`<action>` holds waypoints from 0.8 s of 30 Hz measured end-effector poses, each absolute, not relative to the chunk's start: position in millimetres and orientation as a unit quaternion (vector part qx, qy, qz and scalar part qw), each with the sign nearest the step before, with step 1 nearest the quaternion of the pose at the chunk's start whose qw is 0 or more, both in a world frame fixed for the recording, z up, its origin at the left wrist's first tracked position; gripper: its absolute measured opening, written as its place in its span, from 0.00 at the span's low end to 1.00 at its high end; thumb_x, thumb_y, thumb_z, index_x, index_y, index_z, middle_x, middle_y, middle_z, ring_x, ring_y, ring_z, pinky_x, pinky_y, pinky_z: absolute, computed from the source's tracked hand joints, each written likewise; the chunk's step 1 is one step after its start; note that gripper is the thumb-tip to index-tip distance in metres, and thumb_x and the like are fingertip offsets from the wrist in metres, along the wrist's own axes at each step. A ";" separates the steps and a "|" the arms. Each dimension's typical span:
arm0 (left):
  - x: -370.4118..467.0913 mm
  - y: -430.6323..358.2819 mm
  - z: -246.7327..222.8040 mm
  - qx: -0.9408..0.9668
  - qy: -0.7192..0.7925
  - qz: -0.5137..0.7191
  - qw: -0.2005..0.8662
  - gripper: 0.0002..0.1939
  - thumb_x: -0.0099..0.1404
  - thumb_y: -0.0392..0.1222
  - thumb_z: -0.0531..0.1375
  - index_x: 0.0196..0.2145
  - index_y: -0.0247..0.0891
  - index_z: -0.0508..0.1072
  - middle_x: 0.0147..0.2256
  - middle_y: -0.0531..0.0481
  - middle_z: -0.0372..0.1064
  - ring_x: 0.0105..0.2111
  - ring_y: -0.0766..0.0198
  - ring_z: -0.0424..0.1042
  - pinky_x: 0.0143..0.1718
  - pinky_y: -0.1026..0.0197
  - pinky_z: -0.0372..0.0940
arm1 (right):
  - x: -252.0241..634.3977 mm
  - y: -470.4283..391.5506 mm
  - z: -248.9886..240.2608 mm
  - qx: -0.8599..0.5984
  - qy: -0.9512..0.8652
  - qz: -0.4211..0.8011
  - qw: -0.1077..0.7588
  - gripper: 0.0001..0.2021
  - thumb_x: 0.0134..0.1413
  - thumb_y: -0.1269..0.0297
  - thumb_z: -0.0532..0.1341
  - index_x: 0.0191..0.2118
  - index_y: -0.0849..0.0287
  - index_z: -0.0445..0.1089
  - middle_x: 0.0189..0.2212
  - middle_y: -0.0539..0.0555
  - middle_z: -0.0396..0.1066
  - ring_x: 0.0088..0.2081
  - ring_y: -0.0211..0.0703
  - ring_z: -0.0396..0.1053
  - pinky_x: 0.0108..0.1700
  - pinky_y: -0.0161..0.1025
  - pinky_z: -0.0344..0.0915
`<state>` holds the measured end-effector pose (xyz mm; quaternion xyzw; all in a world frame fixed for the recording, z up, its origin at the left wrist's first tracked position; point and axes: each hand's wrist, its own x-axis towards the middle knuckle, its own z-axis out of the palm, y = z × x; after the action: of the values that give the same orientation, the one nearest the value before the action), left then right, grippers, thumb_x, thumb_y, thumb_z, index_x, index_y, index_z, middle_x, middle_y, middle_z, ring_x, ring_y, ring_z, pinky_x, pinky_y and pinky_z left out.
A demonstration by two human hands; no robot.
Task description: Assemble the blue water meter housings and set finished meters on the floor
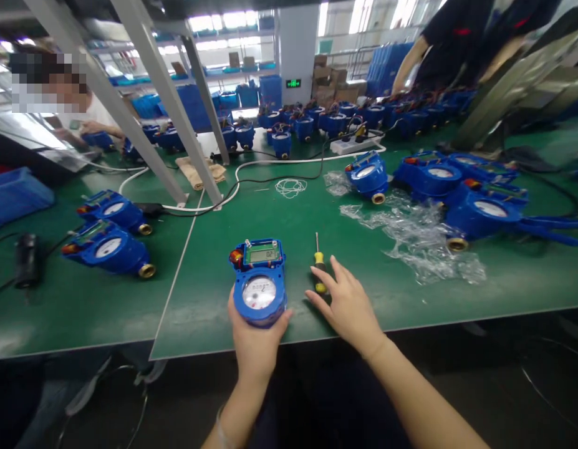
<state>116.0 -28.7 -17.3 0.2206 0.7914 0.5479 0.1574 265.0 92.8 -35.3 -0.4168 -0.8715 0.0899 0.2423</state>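
Observation:
My left hand (257,343) is wrapped round the near end of a blue water meter (259,290) on the green table, close to its front edge. The meter has a round white dial and, on its far side, an uncovered circuit board with a small display. A yellow-and-black screwdriver (319,272) lies to the right of the meter, its tip pointing away from me. Over the handle of that screwdriver hovers my right hand (348,305), fingers spread; whether a fingertip touches it I cannot tell.
Two blue meters (111,246) lie to the left, several more (487,209) to the right beside crumpled clear plastic (405,231). White frame posts (169,100) and cables cross the left half. A power strip (356,143) lies farther back. Two people are across the table.

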 end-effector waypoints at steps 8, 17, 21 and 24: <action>121.0 -29.5 -19.7 0.223 0.795 0.518 0.221 0.61 0.46 0.59 0.73 0.68 0.44 0.43 0.61 0.36 0.61 0.62 0.41 0.63 0.64 0.42 0.55 | 251.6 97.9 -29.1 -0.473 -0.851 0.040 0.225 0.10 0.60 0.60 0.61 0.44 0.58 0.69 0.40 0.59 0.74 0.40 0.53 0.69 0.40 0.45 0.68; 81.1 -75.4 -4.9 0.475 0.751 0.450 0.088 0.47 0.61 0.47 0.67 0.70 0.54 0.46 0.72 0.46 0.35 0.70 0.43 0.42 0.67 0.37 0.49 | 279.3 86.0 -27.6 -0.513 -0.683 0.386 0.348 0.16 0.61 0.56 0.55 0.49 0.58 0.65 0.37 0.57 0.73 0.30 0.44 0.70 0.31 0.41 0.68; 46.0 -75.0 17.9 0.704 0.648 0.273 -0.105 0.39 0.62 0.35 0.65 0.67 0.53 0.57 0.66 0.47 0.57 0.67 0.49 0.55 0.68 0.43 0.53 | 296.0 60.8 -25.0 -0.484 -0.619 0.513 0.346 0.23 0.60 0.55 0.56 0.57 0.59 0.65 0.29 0.52 0.71 0.25 0.40 0.66 0.28 0.38 0.68; 32.8 -59.7 36.7 0.793 0.565 0.177 -0.146 0.30 0.66 0.37 0.63 0.64 0.43 0.62 0.58 0.45 0.70 0.61 0.53 0.66 0.68 0.45 0.53 | 300.9 42.4 -21.5 -0.462 -0.608 0.570 0.303 0.23 0.58 0.57 0.58 0.58 0.59 0.67 0.27 0.50 0.71 0.24 0.39 0.66 0.30 0.39 0.69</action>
<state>32.8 -59.7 36.7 0.7926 0.5650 0.1767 -0.1458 300.9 42.4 -21.5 -0.4615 -0.6085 0.5700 0.3030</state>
